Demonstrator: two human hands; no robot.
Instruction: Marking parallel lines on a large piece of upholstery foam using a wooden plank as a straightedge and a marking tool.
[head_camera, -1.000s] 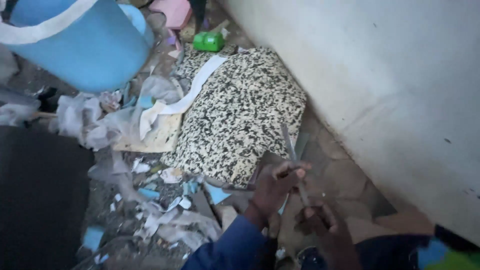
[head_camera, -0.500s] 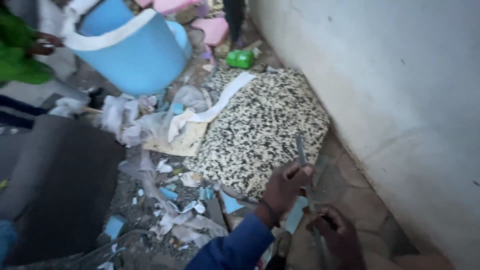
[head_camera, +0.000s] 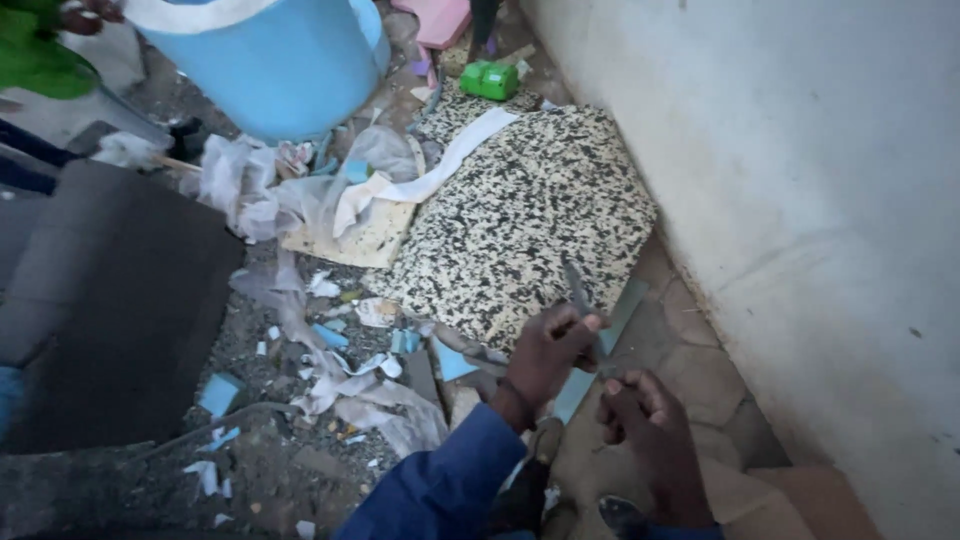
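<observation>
My left hand (head_camera: 548, 356), in a blue sleeve, is shut on a thin grey blade (head_camera: 576, 288) that points up over the edge of a black-and-white speckled foam slab (head_camera: 530, 220). A flat grey-blue strip (head_camera: 612, 325) lies slanted on the ground between my hands. My right hand (head_camera: 645, 420) is just right of the strip's lower end with its fingers curled shut. I cannot tell whether it grips the strip.
A pale wall (head_camera: 800, 200) runs along the right. A blue bucket (head_camera: 270, 60) stands at the back, with a green object (head_camera: 489, 80) and a pink piece (head_camera: 440, 18) near it. Plastic sheet, paper and blue scraps (head_camera: 330, 340) litter the ground. A dark mat (head_camera: 110, 300) lies left. A person in green (head_camera: 40, 50) is at top left.
The view has shifted, so the bucket and slab sit further right and higher in it. My left hand still holds the blade, and both hands stay close together by the strip.
</observation>
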